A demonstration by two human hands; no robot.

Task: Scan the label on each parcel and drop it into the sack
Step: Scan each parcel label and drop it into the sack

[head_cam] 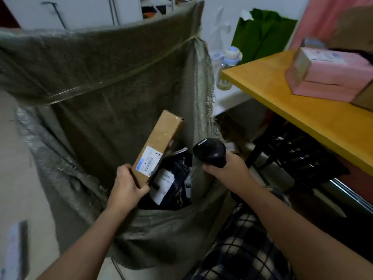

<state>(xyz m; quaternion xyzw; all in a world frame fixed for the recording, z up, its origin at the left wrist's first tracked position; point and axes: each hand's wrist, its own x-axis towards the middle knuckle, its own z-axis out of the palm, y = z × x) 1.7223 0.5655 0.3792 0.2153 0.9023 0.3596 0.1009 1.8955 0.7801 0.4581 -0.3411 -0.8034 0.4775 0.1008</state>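
The cardboard parcel [159,142] is a long, flat brown box with a white barcode label [150,161] near its lower end. It's tilted in the middle of the frame, right over the open mouth of the grey-green sack [101,77]. The left grip [127,184] is wrapped round its bottom corner. The right grip [226,168] is closed around a black handheld scanner [210,152] just to the right, head pointed roughly at the label. No way to tell if it's beeped, so my guess is we're at the scan or right after. The next move would be just letting go so the box lands on the dark mailer bags [171,182] inside. Pink boxes [327,73] wait on the yellow surface [272,87], upper right.
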